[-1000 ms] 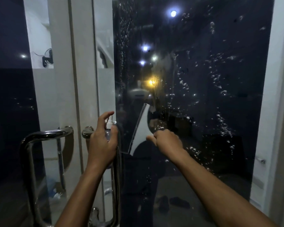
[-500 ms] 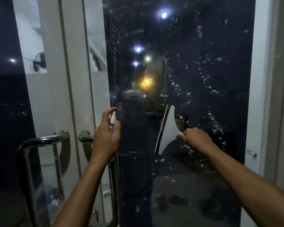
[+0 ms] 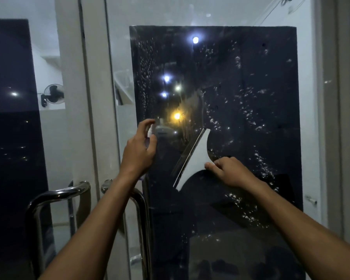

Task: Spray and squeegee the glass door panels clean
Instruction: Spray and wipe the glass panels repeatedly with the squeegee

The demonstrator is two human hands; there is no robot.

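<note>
Right hand (image 3: 229,172) grips the handle of the white T-shaped plastic squeegee (image 3: 194,158), fingers curled round it; the head sits left of and above the grip, up against the dark glass door panel (image 3: 251,98). The blade's long axis runs steeply diagonal, top end up-right, bottom end down-left, rubber edge facing left. Left hand (image 3: 138,150) grips a small clear spray bottle with white nozzle (image 3: 150,134), forefinger raised over the nozzle, just beside the panel's left edge. White foam droplets (image 3: 249,118) lie mostly right of and above the blade, another band down the panel's left side. The right hand is nearer the wet patch, so the next stroke probably sends the blade up or rightward into that foam. The chrome curved door handles (image 3: 57,196) sit low left, well apart from the blade.
</note>
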